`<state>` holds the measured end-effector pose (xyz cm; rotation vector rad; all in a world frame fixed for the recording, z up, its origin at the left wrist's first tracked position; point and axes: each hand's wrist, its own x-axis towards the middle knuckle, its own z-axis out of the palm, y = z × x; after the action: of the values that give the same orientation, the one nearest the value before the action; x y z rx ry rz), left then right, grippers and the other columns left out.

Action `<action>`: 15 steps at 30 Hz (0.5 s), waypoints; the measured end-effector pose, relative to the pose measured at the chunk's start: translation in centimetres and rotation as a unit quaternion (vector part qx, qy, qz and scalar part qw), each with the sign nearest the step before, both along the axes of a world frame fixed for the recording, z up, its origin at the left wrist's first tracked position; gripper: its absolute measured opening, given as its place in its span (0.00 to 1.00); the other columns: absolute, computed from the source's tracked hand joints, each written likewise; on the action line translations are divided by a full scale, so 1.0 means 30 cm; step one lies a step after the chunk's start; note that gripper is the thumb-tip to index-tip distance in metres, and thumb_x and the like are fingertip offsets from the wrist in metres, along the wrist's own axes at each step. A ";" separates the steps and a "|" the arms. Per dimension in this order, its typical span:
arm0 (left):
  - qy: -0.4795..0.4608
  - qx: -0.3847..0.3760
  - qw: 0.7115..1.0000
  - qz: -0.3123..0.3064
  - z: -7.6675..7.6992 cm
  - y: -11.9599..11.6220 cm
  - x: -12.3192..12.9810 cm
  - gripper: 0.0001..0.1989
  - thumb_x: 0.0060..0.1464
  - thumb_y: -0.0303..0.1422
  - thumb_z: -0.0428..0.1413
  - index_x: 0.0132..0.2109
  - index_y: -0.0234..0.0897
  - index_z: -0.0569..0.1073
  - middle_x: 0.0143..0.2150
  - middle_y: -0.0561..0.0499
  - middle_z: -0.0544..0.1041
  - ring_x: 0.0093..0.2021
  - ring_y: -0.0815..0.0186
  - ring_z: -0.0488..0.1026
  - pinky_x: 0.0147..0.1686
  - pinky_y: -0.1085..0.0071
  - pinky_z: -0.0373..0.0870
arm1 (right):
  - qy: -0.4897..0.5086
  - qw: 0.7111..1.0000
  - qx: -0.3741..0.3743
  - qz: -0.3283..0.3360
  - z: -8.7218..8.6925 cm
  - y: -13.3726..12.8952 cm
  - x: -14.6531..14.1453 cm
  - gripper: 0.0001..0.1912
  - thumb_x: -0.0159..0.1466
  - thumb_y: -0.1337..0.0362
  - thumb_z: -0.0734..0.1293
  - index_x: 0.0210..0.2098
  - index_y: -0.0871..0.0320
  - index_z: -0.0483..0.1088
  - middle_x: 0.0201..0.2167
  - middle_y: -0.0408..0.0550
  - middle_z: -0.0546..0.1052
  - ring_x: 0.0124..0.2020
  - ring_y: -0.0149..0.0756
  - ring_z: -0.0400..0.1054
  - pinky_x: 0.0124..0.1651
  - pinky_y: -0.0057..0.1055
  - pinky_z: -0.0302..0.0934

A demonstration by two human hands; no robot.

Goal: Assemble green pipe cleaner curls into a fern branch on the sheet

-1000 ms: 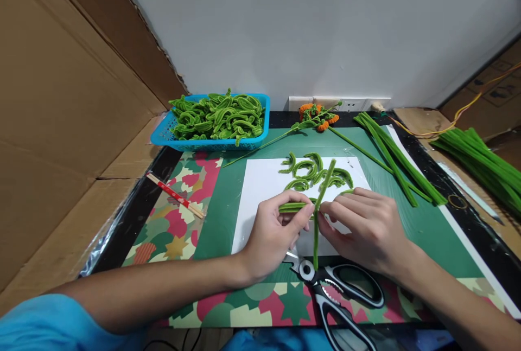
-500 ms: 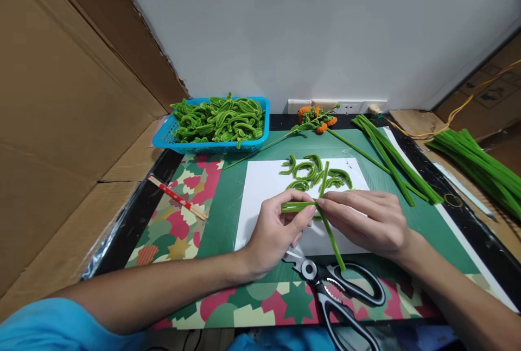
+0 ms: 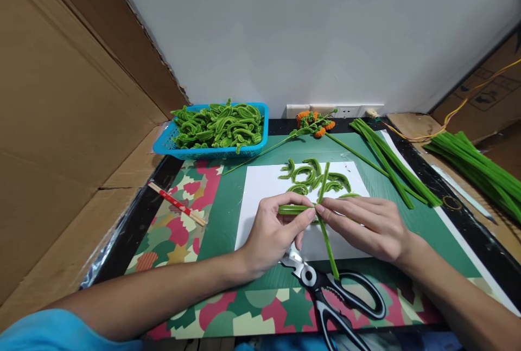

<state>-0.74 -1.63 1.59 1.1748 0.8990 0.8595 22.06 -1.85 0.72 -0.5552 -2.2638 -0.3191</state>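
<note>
- Over the paper, your left hand pinches green strips.
- At their crossing, your right hand pinches too.
- Nearest you: scissors, handles spread apart.

green stems, blue basket, orange flowers, white paper, star-patterned mat

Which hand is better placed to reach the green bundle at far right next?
The right hand, likely: it is nearer the green bundle. The left hand is farther away, pinching the green strips.

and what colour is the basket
The basket is bright blue, best seen in the head view.
</note>
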 end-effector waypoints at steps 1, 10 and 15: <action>0.008 0.010 1.000 0.002 0.005 0.001 -0.002 0.14 0.61 0.41 0.67 0.44 0.34 0.79 0.19 0.58 0.70 0.15 0.74 0.64 0.16 0.79 0.61 | 0.000 1.000 0.001 -0.002 0.005 -0.001 -0.002 0.14 0.71 0.75 0.67 0.54 0.67 0.77 0.46 0.59 0.85 0.40 0.39 0.82 0.40 0.34 0.77; 0.141 0.259 0.956 -0.007 0.085 0.003 -0.026 0.11 0.66 0.31 0.61 0.33 0.34 0.82 0.24 0.50 0.77 0.29 0.66 0.75 0.33 0.72 0.73 | 0.035 0.999 -0.009 -0.002 0.029 -0.018 -0.033 0.13 0.72 0.73 0.64 0.52 0.69 0.76 0.40 0.61 0.85 0.36 0.40 0.80 0.36 0.34 0.74; 0.158 0.392 0.906 -0.008 0.093 0.003 -0.041 0.06 0.65 0.25 0.60 0.42 0.34 0.82 0.31 0.48 0.81 0.29 0.67 0.76 0.32 0.71 0.75 | 0.136 0.986 -0.095 -0.011 0.043 -0.044 -0.074 0.12 0.70 0.76 0.66 0.50 0.61 0.76 0.37 0.53 0.83 0.34 0.36 0.78 0.36 0.31 0.73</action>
<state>-1.96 -1.54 4.37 2.0632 0.8118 1.0772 19.84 -3.16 2.01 -0.6794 -2.0353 -0.0327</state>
